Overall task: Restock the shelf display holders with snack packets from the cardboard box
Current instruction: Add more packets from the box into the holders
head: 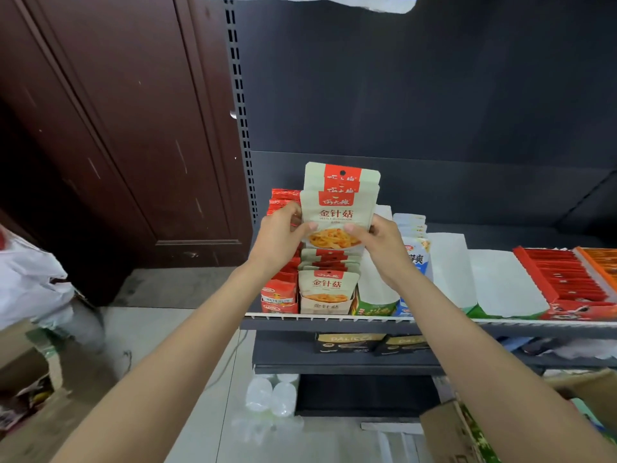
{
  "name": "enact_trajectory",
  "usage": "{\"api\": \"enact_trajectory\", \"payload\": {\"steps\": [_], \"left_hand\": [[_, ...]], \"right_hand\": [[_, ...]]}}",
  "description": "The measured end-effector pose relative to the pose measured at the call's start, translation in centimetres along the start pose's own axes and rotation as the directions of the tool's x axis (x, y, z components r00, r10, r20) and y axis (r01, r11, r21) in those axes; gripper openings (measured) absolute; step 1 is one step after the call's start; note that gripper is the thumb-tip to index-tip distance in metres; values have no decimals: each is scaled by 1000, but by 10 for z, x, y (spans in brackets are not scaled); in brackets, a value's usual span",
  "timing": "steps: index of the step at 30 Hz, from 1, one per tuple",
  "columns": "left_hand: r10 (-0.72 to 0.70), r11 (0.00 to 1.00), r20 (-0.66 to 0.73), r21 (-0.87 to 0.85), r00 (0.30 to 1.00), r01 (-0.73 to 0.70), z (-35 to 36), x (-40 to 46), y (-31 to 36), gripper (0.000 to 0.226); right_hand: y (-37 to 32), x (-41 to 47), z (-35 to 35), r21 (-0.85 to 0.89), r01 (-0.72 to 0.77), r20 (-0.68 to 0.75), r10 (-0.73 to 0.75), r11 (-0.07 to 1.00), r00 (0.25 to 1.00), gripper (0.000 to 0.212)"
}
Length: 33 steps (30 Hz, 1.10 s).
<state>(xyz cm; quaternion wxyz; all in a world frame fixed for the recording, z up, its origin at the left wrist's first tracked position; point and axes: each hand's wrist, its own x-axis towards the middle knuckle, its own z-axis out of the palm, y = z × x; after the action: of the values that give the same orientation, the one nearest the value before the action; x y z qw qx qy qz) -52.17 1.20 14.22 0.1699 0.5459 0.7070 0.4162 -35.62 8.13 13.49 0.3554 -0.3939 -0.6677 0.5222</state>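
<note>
Here, both hands hold a small stack of pale green and red foil snack packets [339,208] printed with a picture of orange needle mushrooms, raised above the cardboard display holder [325,305] of the same packets that stands at the front edge of the grey metal shelf [334,324]. The left hand [278,235] grips the stack's left side, thumb curled over the front face; the right hand [380,240] grips the right side likewise, thumb on the printed picture. At least three packets show in the stack, fanned so that their red tops with hang holes step up one behind another.

Beneath the held stack, the display holder already carries a row of matching packets, standing upright and packed front to back. Just left of the holder stands a holder of red packets [280,289]; just right of it, a white pouch in a green holder [377,289], then blue and white packets [412,248]. Well to the right of the holder, on the same shelf, lies a red tray of slim red sticks [567,275]. Below and far left of the holder, an open brown cardboard box [30,385] sits on the floor; a second cardboard box [447,429] shows below and right.
</note>
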Motion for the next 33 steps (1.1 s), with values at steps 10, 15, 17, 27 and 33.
{"api": "enact_trajectory", "payload": {"steps": [10,15,17,27,33], "left_hand": [[95,995,-63,4,993,-95,-3,3,13,11],[80,995,-25,64,996,-79,-2,10,8,7],[71,997,-25,38,997,-70,-3,10,5,8],[-94,974,84,-197,992,109,-2,6,-14,22],[-19,987,103,-156,994,35,-8,5,-8,15]], "right_hand": [[15,3,7,-134,-196,7,198,971,980,27],[10,3,7,-277,-40,-159,-5,960,987,23],[13,4,6,-299,-53,-167,2,953,986,13],[31,0,0,-118,-113,-252,80,987,964,8],[30,0,9,-59,-137,-260,117,989,958,16]]}}
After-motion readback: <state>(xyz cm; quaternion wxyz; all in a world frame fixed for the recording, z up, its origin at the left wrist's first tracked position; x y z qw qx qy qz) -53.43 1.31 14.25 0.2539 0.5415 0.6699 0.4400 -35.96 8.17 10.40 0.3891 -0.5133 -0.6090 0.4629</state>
